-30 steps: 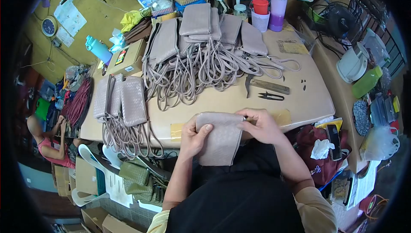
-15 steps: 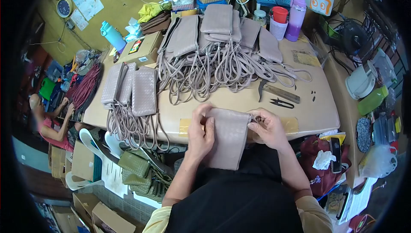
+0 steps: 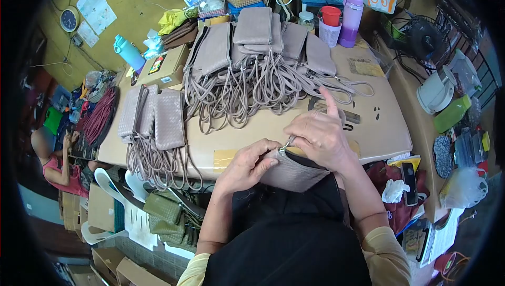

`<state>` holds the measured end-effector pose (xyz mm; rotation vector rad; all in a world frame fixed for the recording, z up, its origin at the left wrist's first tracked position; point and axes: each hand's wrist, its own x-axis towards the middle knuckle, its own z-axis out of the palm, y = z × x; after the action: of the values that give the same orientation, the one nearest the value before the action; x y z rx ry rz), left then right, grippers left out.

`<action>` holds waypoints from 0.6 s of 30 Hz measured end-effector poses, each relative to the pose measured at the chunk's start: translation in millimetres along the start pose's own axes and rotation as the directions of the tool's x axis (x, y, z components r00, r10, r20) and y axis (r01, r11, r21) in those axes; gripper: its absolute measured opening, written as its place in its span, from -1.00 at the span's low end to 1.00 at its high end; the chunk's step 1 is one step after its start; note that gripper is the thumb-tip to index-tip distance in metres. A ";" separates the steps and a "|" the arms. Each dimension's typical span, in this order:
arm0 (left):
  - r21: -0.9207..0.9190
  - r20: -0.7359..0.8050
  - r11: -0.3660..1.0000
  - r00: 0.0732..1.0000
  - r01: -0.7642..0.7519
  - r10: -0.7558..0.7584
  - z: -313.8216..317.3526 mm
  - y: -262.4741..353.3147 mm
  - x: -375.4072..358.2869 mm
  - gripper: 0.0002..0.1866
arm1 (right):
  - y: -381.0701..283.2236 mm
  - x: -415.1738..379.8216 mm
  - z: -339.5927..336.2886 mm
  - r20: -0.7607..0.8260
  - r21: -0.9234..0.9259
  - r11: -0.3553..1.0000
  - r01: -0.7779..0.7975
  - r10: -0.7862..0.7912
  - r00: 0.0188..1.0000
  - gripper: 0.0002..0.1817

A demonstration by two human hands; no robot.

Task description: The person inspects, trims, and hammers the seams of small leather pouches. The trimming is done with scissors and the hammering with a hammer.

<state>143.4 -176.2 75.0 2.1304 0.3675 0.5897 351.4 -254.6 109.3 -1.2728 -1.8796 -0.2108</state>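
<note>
A taupe woven-pattern zip pouch [image 3: 297,174] is held tilted above my lap, with its zipper edge facing up. My left hand [image 3: 246,168] is closed on the pouch's left corner, thumb on the near side. My right hand [image 3: 322,138] is over the zipper, with one finger raised. Its thumb and fingers pinch a small metal piece at the zipper's left end, which looks like the zipper pull. The fingers partly hide that piece. Just beyond my right hand lie a wooden-handled hammer [image 3: 344,115] and thread snips [image 3: 347,126], both partly covered by the hand.
Similar pouches [image 3: 215,49] with looped wrist straps are piled at the table's back; a few more [image 3: 169,118] lie at the left. A cardboard box [image 3: 167,68], a purple bottle [image 3: 351,20] and a red cup [image 3: 331,16] stand behind. Another person [image 3: 58,165] sits at far left.
The pouch has turned from hanging flat to zipper edge up. My right hand has moved left across it to the zipper's end, now in front of the hammer and snips. The view shifted slightly.
</note>
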 end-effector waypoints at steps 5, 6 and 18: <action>-0.182 0.055 0.983 0.998 -0.026 0.036 4.8 -5.7 -4.4 -0.69 | 20.0 0.7 1.9 0.040 -0.031 0.998 -0.048 0.049 0.998 -0.68; -0.182 0.055 0.983 0.998 -0.024 0.035 7.7 -8.5 -6.0 -0.69 | 18.1 2.1 1.4 0.036 -0.077 0.992 -0.101 0.104 0.994 -0.60; -0.596 -0.500 0.787 0.841 -0.162 -0.206 24.1 -64.5 -24.5 -0.64 | 16.3 -74.2 -9.4 0.320 0.651 0.365 -0.665 0.663 0.677 -0.65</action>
<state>132.6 -166.5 3.4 1.2847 0.4320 1.1380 380.2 -303.2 57.6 -1.2990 -1.0505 0.9242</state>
